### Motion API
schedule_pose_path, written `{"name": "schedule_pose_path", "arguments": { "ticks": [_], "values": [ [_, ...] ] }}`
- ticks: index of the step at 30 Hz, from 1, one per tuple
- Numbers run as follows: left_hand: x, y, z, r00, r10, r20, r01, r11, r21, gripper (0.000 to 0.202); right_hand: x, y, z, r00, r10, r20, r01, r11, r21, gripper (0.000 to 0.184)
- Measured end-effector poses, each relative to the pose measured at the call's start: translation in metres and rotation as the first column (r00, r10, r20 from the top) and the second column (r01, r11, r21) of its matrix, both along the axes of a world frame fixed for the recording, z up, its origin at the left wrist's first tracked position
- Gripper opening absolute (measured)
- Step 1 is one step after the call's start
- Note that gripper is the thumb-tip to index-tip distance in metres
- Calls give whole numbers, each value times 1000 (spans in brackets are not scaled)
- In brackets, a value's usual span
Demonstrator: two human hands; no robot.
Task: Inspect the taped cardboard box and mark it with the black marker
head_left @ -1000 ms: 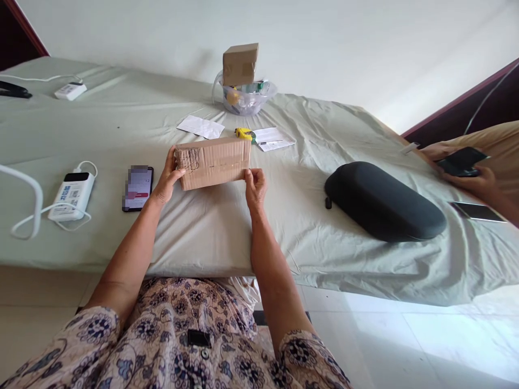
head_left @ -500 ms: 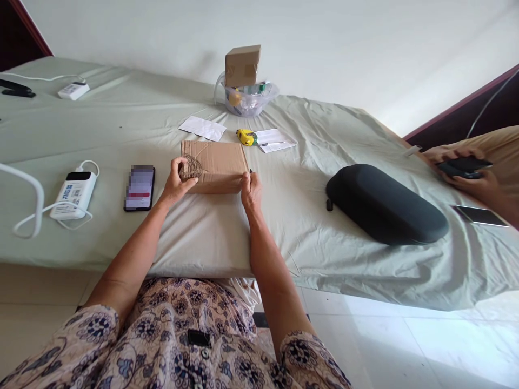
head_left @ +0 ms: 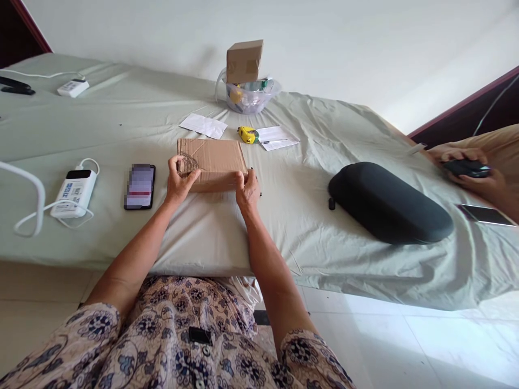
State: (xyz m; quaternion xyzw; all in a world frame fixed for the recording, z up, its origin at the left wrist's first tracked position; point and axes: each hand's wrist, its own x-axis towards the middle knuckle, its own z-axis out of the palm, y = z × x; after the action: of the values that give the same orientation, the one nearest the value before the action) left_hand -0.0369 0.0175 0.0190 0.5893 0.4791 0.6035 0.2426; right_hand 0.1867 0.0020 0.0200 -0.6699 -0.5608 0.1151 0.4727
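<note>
A brown cardboard box (head_left: pixel 217 154) lies on the cloth-covered table in front of me. At its left end, my left hand (head_left: pixel 180 178) grips the box, fingers over the side and thumb at the front edge. Thin dark loops (head_left: pixel 188 162) show on the box beside that hand; I cannot tell whether they are string or a marking. My right hand (head_left: pixel 247 189) is closed around the right front corner, thumb against the front. Small dark bits of something show beside the right fingers, mostly hidden by them.
Beyond the box lie white papers (head_left: pixel 203 126), a yellow tape measure (head_left: pixel 247 134) and a pen, with a filled clear basket (head_left: pixel 253 101) behind. A phone (head_left: pixel 140 186) and white power bank (head_left: pixel 73 193) lie left; a black case (head_left: pixel 389 202) and another person's hands (head_left: pixel 480 181) are right.
The box has shifted slightly left. My right hand has turned, its thumb now lower on the front and its fingers more spread along the side. The other person's hands have moved a little.
</note>
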Motion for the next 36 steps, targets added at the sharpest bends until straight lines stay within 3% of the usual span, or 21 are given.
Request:
{"name": "schedule_pose_path", "arguments": {
  "ticks": [4, 7, 14, 17, 23, 28, 36],
  "values": [
    [-1, 4, -3, 986, -137, 96, 138, 990, -2, 88, 2, 1, 1, 999, 9, -34, -8, 999, 32, 55],
    [-1, 6, -7, 975, -174, 138, 180, 983, -32, 89, 3, 2, 1, 998, 3, -64, -1, 999, 33, 56],
    [-6, 12, -9, 968, -195, 158, 199, 980, -6, 68, 2, 1, 2, 989, 59, -133, -44, 992, 114, 62],
    [-5, 13, -7, 955, -238, 177, 241, 971, 8, 71, 2, 1, 3, 983, 53, -179, -35, 994, 101, 64],
    [3, 9, -7, 956, -213, 200, 209, 977, 43, 72, 7, 4, 1, 966, 17, -257, -11, 1000, 26, 63],
    [5, 8, -10, 974, -165, 155, 165, 986, 15, 79, 8, 6, 1, 965, -27, -261, 25, 1000, -11, 60],
    [4, 14, -15, 964, -232, 133, 233, 972, 10, 80, 8, 10, -4, 974, -51, -220, 51, 999, -5, 60]
  ]
}}
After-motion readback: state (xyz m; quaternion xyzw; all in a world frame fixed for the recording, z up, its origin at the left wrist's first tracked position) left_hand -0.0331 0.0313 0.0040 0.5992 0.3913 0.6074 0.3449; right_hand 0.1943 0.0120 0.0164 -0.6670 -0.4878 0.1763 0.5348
